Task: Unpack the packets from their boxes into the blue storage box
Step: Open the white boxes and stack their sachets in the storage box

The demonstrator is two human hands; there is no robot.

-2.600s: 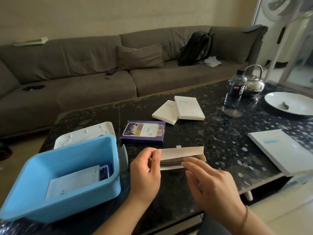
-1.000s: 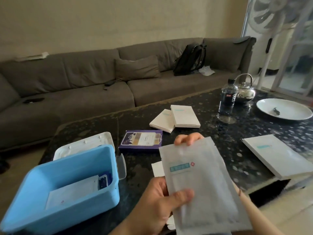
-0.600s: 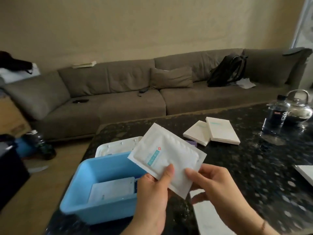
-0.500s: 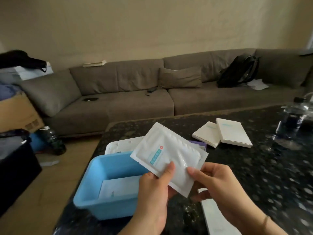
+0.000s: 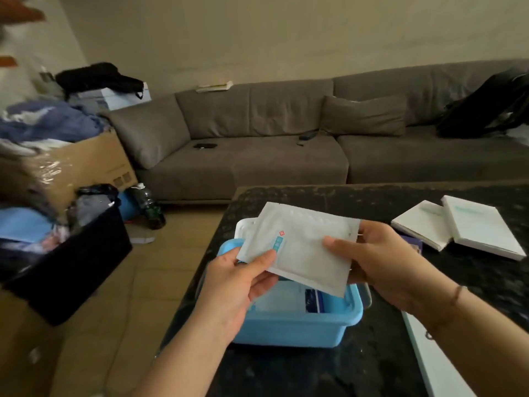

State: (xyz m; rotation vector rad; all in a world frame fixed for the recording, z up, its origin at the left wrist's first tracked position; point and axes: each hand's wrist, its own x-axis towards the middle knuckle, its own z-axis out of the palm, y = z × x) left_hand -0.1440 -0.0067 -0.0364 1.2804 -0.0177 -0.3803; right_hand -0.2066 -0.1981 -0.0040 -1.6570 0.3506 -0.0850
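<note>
A white sealed packet (image 5: 303, 242) with a teal label hangs flat above the blue storage box (image 5: 289, 328). My left hand (image 5: 237, 285) pinches its near-left corner, thumb on top. My right hand (image 5: 380, 259) grips its right edge, thumb across the face. Inside the box lie a white packet (image 5: 277, 302) and a dark blue item (image 5: 313, 301), partly hidden by the held packet. The box's white lid (image 5: 243, 224) peeks out behind it. Two white boxes (image 5: 458, 224) lie overlapping at the far right of the table.
The dark speckled table (image 5: 372, 362) carries another white box (image 5: 423, 353) at its near right edge and a purple box (image 5: 415, 243) behind my right hand. A grey sofa stands beyond. Cardboard and black bins of clothes crowd the floor at left.
The packet came out of its box and both hands carried it left, over the blue storage box. My view swung left, so the bottle and kettle left the frame.
</note>
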